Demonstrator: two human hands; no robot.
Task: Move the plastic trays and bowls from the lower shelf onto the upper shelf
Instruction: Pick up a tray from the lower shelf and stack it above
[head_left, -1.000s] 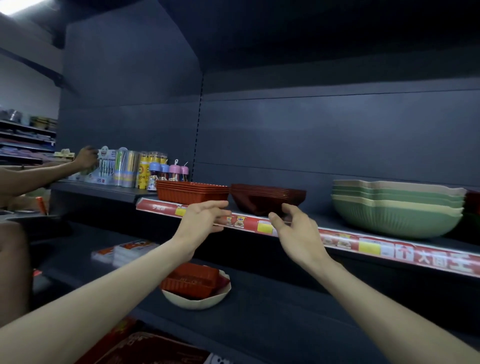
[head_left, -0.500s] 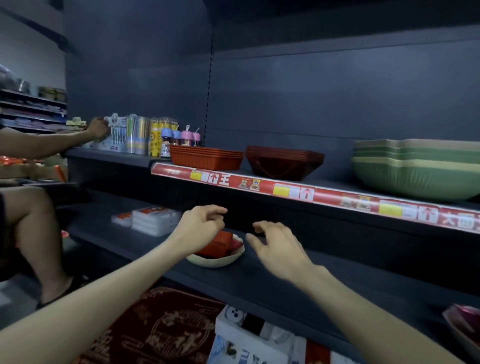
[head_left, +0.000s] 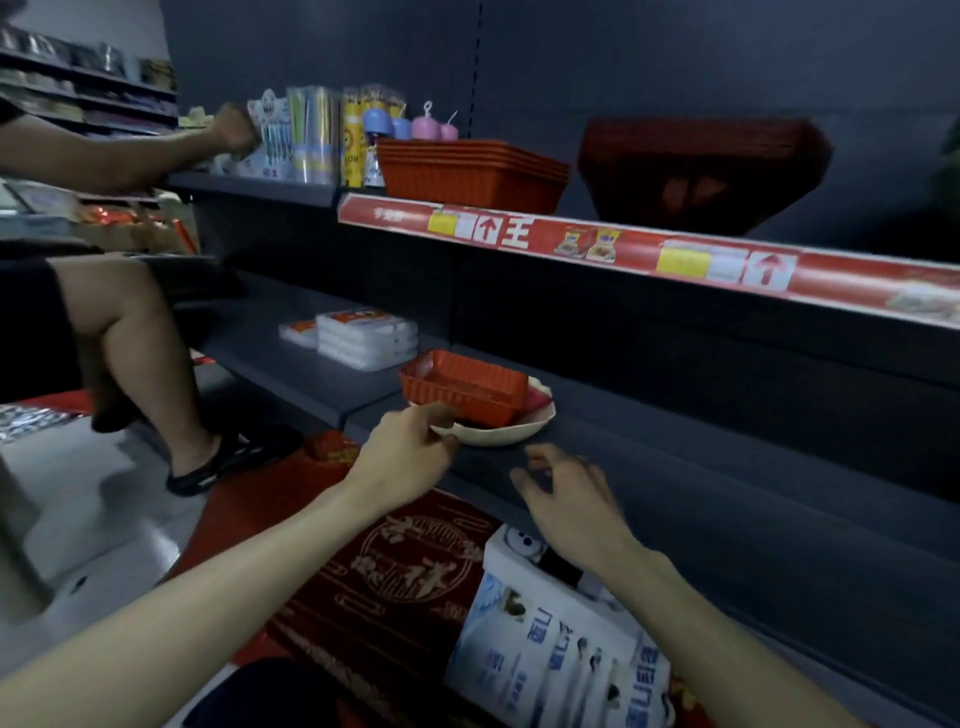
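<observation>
A cream bowl (head_left: 493, 435) sits at the front of the lower shelf (head_left: 727, 483), and small orange-red trays (head_left: 462, 383) lie tilted inside it. My left hand (head_left: 405, 452) is at the bowl's left rim, fingertips touching or nearly touching it. My right hand (head_left: 566, 499) hovers open just right of and below the bowl, holding nothing. On the upper shelf (head_left: 571, 244) stand a stack of orange trays (head_left: 467, 174) and a stack of dark red trays (head_left: 701, 166).
Another person sits at the left, a leg (head_left: 135, 343) near the shelf and a hand (head_left: 234, 127) among bottles and tubes (head_left: 332, 135) on the upper shelf. White packets (head_left: 363, 335) lie on the lower shelf. Red mats (head_left: 395, 582) and boxes (head_left: 550, 649) fill the floor below.
Both my hands dropped from the upper shelf edge down to the lower shelf. The left hand reached the bowl's rim; the view tilted down and moved closer.
</observation>
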